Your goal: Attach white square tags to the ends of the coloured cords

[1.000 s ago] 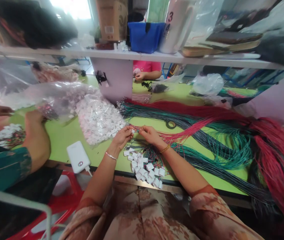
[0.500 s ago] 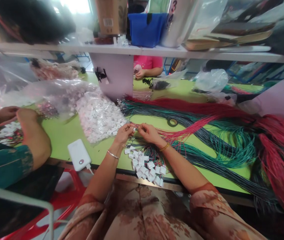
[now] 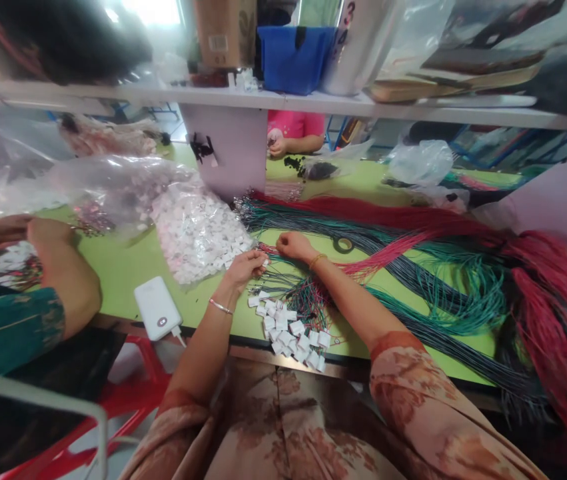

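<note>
Near the middle of the green desk (image 3: 118, 283), a small white connector (image 3: 265, 263) is pinched in the grip of the left hand (image 3: 246, 269). The fingers of the right hand (image 3: 296, 246) are curled over the ends of the red wires (image 3: 370, 264), slightly farther off; whether any wire is grasped cannot be told (the fingertips are hidden). At the near edge, a pile of white connectors (image 3: 290, 333) is spread, with thin wires attached. To the left, a clear bag (image 3: 196, 230) is filled with more white pieces, and a white power bank (image 3: 157, 309) is laid nearer. On the right, green wires (image 3: 480, 293) are bundled beside dark ones, and a roll of tape (image 3: 344, 245) is set among the strands.
</note>
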`<action>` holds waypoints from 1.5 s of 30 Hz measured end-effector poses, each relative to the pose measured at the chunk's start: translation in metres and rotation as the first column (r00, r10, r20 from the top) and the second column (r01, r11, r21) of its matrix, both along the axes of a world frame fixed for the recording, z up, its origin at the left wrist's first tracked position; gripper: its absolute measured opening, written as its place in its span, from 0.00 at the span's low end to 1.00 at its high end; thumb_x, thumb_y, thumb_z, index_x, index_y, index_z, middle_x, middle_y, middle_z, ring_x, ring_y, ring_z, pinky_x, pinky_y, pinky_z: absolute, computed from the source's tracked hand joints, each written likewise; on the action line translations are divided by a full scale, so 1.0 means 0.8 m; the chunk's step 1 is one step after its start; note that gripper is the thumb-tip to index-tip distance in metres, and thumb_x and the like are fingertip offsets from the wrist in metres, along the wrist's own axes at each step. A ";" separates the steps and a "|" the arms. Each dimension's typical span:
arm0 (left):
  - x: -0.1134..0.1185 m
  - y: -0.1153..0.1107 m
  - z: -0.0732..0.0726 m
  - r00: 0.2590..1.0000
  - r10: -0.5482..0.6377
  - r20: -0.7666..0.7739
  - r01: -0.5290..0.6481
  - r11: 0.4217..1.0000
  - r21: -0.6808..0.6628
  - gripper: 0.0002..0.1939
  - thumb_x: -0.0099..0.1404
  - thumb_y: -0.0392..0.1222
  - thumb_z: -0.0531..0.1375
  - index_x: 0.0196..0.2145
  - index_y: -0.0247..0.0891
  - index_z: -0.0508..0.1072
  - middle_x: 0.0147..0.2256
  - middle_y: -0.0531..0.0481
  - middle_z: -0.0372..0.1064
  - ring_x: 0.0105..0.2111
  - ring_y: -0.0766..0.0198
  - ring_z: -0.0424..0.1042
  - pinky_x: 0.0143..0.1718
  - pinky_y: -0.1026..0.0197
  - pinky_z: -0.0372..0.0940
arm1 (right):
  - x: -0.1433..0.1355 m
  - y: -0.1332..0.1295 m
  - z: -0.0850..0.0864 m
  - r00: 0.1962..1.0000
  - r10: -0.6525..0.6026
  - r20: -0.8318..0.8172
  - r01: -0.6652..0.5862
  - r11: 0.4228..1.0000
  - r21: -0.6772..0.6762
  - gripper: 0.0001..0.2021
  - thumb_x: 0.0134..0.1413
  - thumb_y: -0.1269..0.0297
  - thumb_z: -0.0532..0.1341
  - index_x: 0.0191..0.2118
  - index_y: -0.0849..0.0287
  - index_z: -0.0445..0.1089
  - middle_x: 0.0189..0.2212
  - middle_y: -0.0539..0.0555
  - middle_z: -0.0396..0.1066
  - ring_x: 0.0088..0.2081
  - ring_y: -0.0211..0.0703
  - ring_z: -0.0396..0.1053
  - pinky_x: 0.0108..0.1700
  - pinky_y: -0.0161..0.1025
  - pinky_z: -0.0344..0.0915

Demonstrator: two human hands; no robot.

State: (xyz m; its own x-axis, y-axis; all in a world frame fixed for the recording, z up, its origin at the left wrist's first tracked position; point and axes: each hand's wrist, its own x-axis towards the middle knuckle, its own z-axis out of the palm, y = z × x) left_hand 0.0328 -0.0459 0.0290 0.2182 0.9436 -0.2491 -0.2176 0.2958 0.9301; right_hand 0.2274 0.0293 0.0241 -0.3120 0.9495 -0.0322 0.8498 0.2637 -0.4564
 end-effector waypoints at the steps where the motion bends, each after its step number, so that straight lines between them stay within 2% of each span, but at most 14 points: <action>1: 0.000 0.000 0.000 1.000 0.000 -0.003 0.000 1.000 0.001 0.09 0.49 0.38 0.68 0.28 0.32 0.75 0.25 0.49 0.70 0.22 0.73 0.65 0.22 0.70 0.59 | -0.003 0.001 -0.001 0.998 0.011 0.056 -0.012 1.000 0.011 0.08 0.52 0.65 0.57 0.31 0.61 0.73 0.31 0.55 0.75 0.29 0.38 0.64 0.31 0.34 0.52; 4: -0.001 0.000 0.000 1.000 -0.002 0.000 0.002 1.000 0.002 0.10 0.49 0.38 0.68 0.29 0.32 0.75 0.26 0.49 0.70 0.22 0.73 0.65 0.22 0.70 0.59 | -0.005 -0.002 0.000 0.984 0.039 0.171 -0.053 0.996 0.077 0.11 0.57 0.66 0.54 0.35 0.62 0.73 0.35 0.59 0.75 0.32 0.42 0.66 0.33 0.35 0.52; 7: 0.000 -0.001 0.001 1.000 0.009 0.008 -0.009 1.000 0.001 0.10 0.50 0.39 0.68 0.29 0.32 0.75 0.26 0.49 0.69 0.22 0.73 0.65 0.22 0.70 0.58 | 0.004 -0.008 0.008 0.973 0.012 0.231 -0.047 0.988 0.148 0.11 0.58 0.67 0.53 0.39 0.64 0.71 0.37 0.64 0.74 0.34 0.45 0.66 0.34 0.37 0.52; 11: 0.003 -0.001 0.000 0.997 0.043 0.067 -0.044 0.999 0.020 0.11 0.50 0.39 0.68 0.30 0.32 0.74 0.26 0.50 0.69 0.23 0.73 0.65 0.24 0.70 0.58 | 0.015 -0.011 0.027 0.980 -0.067 0.189 0.029 0.980 0.198 0.11 0.56 0.70 0.52 0.41 0.64 0.70 0.35 0.62 0.74 0.32 0.45 0.65 0.34 0.38 0.52; 14: 0.006 -0.001 -0.003 0.993 0.060 0.106 -0.062 0.998 0.016 0.11 0.50 0.39 0.68 0.30 0.32 0.73 0.25 0.52 0.67 0.23 0.73 0.64 0.25 0.69 0.59 | 0.010 -0.014 0.046 0.983 -0.138 0.120 0.111 0.971 0.211 0.10 0.55 0.67 0.54 0.39 0.63 0.70 0.32 0.59 0.73 0.31 0.44 0.64 0.33 0.37 0.51; 16: 0.009 -0.001 -0.004 0.990 0.072 0.124 -0.074 0.997 0.014 0.10 0.51 0.38 0.68 0.30 0.32 0.73 0.25 0.52 0.67 0.23 0.73 0.64 0.25 0.69 0.59 | 0.000 -0.018 0.059 0.995 -0.096 0.038 0.086 0.974 0.209 0.09 0.53 0.65 0.55 0.36 0.62 0.70 0.31 0.56 0.73 0.30 0.41 0.63 0.32 0.36 0.51; 18: 0.010 -0.001 -0.006 0.986 0.073 0.150 -0.075 0.997 0.012 0.10 0.51 0.38 0.67 0.31 0.33 0.72 0.26 0.52 0.68 0.24 0.73 0.64 0.26 0.69 0.59 | -0.013 -0.026 0.070 0.995 0.027 -0.098 -0.005 0.976 0.219 0.08 0.52 0.66 0.55 0.33 0.61 0.70 0.29 0.54 0.72 0.28 0.39 0.62 0.31 0.35 0.51; 21: 0.013 -0.002 -0.009 0.975 0.062 0.212 -0.063 0.998 0.001 0.10 0.52 0.38 0.67 0.31 0.33 0.71 0.27 0.52 0.68 0.24 0.73 0.64 0.28 0.68 0.59 | -0.029 -0.039 0.081 0.937 0.186 -0.295 -0.116 0.964 0.239 0.08 0.50 0.66 0.54 0.30 0.62 0.69 0.26 0.51 0.70 0.27 0.36 0.61 0.31 0.33 0.52; 23: 0.014 -0.002 -0.011 0.966 0.056 0.252 -0.059 0.998 0.005 0.11 0.52 0.39 0.68 0.31 0.33 0.70 0.28 0.51 0.68 0.25 0.73 0.64 0.28 0.68 0.59 | -0.034 -0.048 0.083 0.901 0.202 -0.384 -0.120 0.966 0.227 0.07 0.48 0.65 0.55 0.28 0.62 0.69 0.24 0.50 0.69 0.26 0.35 0.60 0.30 0.33 0.53; 27: 0.017 -0.003 -0.011 0.952 0.055 0.300 -0.069 0.997 0.036 0.12 0.52 0.39 0.68 0.32 0.33 0.71 0.28 0.52 0.67 0.25 0.74 0.64 0.27 0.69 0.60 | -0.027 -0.064 0.075 0.855 0.172 -0.489 -0.094 0.979 0.181 0.08 0.47 0.63 0.57 0.26 0.62 0.69 0.21 0.48 0.67 0.24 0.33 0.57 0.28 0.32 0.52; 31: 0.020 -0.004 -0.009 0.947 0.071 0.314 -0.084 0.996 0.028 0.10 0.54 0.39 0.67 0.34 0.34 0.72 0.34 0.51 0.70 0.26 0.74 0.65 0.29 0.70 0.61 | -0.012 -0.076 0.055 0.836 0.094 -0.541 -0.013 0.988 0.151 0.09 0.46 0.61 0.58 0.26 0.63 0.69 0.20 0.48 0.65 0.23 0.32 0.55 0.26 0.31 0.51; 36: 0.020 -0.002 -0.012 0.943 0.058 0.326 -0.075 0.996 0.040 0.10 0.55 0.39 0.67 0.33 0.34 0.72 0.34 0.50 0.70 0.26 0.74 0.65 0.28 0.69 0.61 | -0.008 -0.083 0.031 0.819 -0.013 -0.574 0.048 0.998 0.047 0.09 0.44 0.60 0.59 0.25 0.63 0.68 0.18 0.46 0.60 0.21 0.31 0.51 0.25 0.31 0.48; 40: 0.022 -0.002 -0.014 0.944 0.046 0.326 -0.070 0.996 0.062 0.13 0.52 0.41 0.69 0.33 0.34 0.72 0.35 0.51 0.71 0.26 0.74 0.65 0.28 0.70 0.61 | -0.014 -0.083 0.022 0.813 -0.027 -0.582 0.064 0.997 0.044 0.09 0.43 0.60 0.58 0.24 0.62 0.67 0.19 0.46 0.60 0.22 0.31 0.52 0.25 0.31 0.50; 45: 0.027 -0.005 -0.016 0.962 0.082 0.261 -0.104 0.992 0.072 0.13 0.51 0.41 0.70 0.31 0.34 0.73 0.29 0.52 0.70 0.24 0.75 0.64 0.27 0.70 0.61 | -0.021 -0.090 0.018 0.818 -0.005 -0.575 0.070 0.993 0.091 0.11 0.45 0.58 0.57 0.23 0.61 0.64 0.19 0.46 0.60 0.22 0.32 0.53 0.26 0.32 0.51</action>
